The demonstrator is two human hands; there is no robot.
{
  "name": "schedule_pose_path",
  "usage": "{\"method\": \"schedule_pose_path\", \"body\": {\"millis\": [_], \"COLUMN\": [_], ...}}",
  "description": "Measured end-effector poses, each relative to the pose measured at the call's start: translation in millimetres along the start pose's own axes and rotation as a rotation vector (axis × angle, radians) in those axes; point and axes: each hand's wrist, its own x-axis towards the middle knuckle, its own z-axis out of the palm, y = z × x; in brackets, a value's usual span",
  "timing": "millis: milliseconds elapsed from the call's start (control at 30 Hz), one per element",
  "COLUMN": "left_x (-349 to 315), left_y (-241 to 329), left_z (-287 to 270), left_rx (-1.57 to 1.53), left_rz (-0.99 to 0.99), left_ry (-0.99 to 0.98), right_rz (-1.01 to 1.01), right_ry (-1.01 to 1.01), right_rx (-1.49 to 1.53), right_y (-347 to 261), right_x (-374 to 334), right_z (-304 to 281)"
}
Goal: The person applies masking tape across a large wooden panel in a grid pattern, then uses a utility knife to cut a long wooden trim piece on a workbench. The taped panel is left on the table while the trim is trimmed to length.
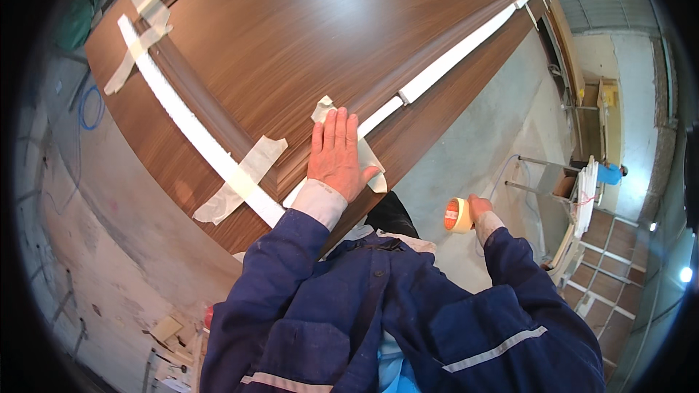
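the person's left hand [336, 153] lies palm down on a brown wood-grain panel [291, 51], its fingers straight and pressed nearly together, the thumb held out to one side. pale tape [372, 165] shows beside the thumb and again just beyond the fingertips; whether it is one piece beneath the palm cannot be told. the right hand [478, 208] pinches the rim of a roll of tape [458, 216], held in the air off the panel's right edge, above the grey floor [466, 138]; part of that grip is hidden. a long white strip [186, 122] runs along the panel's left side, with a tape strip [256, 166] laid across its lower part and another tape piece [135, 58] across its upper end. by the left hand's fingers a narrow white strip [381, 118] leads up to a thicker white strip [459, 57] along the right side
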Motion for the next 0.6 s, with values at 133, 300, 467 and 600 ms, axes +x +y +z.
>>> {"method": "schedule_pose_path", "body": {"millis": [133, 300, 467, 600], "left_x": [3.2, 0.5, -2.4, 9.7], "left_y": [21.5, 19.7, 17.7, 52.9], "left_z": [5.0, 27.6, 34.1, 11.3], "left_rx": [0.060, 0.246, 0.397, 0.465], "left_rz": [-0.042, 0.132, 0.171, 0.012], "left_ry": [0.037, 0.051, 0.109, -0.032], "right_rz": [-0.500, -0.369, -0.695, -0.976], "right_ry": [0.040, -0.254, -0.486, -0.464], "right_rx": [-0.165, 0.576, 0.755, 0.705], "right_y": [18.6, 2.0, -48.6, -78.2], "right_x": [-1.8, -25.0, -40.1, -29.4], "right_z": [27.3, 53.3, -5.4, -68.4]}}
